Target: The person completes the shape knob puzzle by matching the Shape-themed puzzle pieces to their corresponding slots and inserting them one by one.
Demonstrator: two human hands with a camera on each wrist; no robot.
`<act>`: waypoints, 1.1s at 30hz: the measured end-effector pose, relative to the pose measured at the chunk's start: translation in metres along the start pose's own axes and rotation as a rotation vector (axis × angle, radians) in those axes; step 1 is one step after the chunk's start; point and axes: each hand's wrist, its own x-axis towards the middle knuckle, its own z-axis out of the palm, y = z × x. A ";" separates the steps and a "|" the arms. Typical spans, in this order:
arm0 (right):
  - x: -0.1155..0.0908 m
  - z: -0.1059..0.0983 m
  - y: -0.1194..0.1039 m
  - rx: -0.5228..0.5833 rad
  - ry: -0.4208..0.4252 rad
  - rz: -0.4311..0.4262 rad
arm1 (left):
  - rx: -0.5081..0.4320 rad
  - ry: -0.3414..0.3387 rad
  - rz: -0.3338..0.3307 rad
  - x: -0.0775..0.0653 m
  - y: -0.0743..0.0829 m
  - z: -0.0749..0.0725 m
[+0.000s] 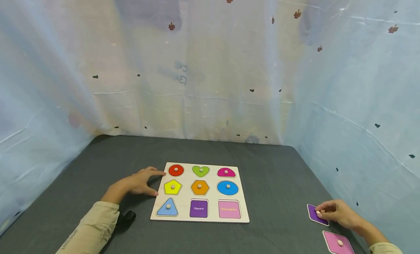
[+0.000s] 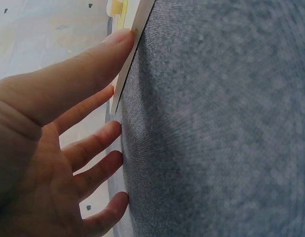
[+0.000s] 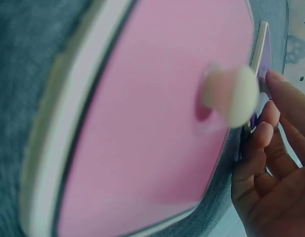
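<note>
A pale wooden shape puzzle board (image 1: 213, 188) lies on the grey table. My left hand (image 1: 139, 181) rests at its left edge, thumb and forefinger touching the rim, fingers spread. In the left wrist view the thumb (image 2: 117, 42) lies along the board's edge (image 2: 130, 64). Far to the right, my right hand (image 1: 339, 212) pinches the knob of a purple square puzzle piece (image 1: 314, 214). Nearer me lies a pink rectangular piece (image 1: 338, 243), its white knob (image 3: 241, 96) large in the right wrist view. The board's purple "Square" recess (image 1: 198, 212) and pink "Rectangular" recess (image 1: 229, 214) show bare.
Seated in the board are several knobbed shapes, among them a red circle (image 1: 176, 170), a blue oval (image 1: 228, 188) and a blue triangle (image 1: 167, 209). A pale curtain (image 1: 210, 64) hangs behind and beside the grey table (image 1: 279, 181). A black strap (image 1: 126, 218) shows at my left wrist.
</note>
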 end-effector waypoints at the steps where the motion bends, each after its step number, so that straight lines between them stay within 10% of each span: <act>1: 0.000 -0.001 -0.001 -0.008 0.001 0.010 | 0.001 0.001 -0.001 0.000 0.000 0.000; 33: 0.023 0.001 -0.034 -0.078 0.014 0.074 | 0.013 0.009 0.011 -0.001 0.001 -0.001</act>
